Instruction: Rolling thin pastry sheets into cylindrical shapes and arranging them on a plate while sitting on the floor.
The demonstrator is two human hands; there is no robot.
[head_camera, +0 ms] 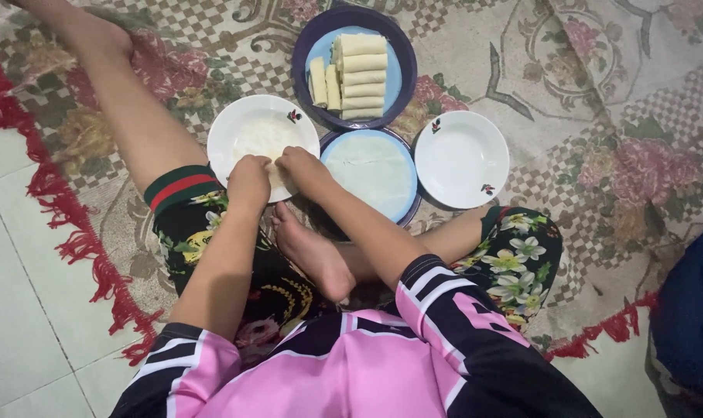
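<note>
Single view, head-mounted, worn by me. It looks steeply down over my chest and pink-and-black sleeves onto my lap and the floor in front of me. Range: close; my forearms fill the lower centre, with my left hand (249, 182) and right hand (303, 168) just below the middle of the frame. Upper edge reaches the far rim of the purple plate (301, 46) on the patterned rug (599, 93). Left edge takes in pale floor tiles (18, 310). No second view, so nothing is shared.
</note>
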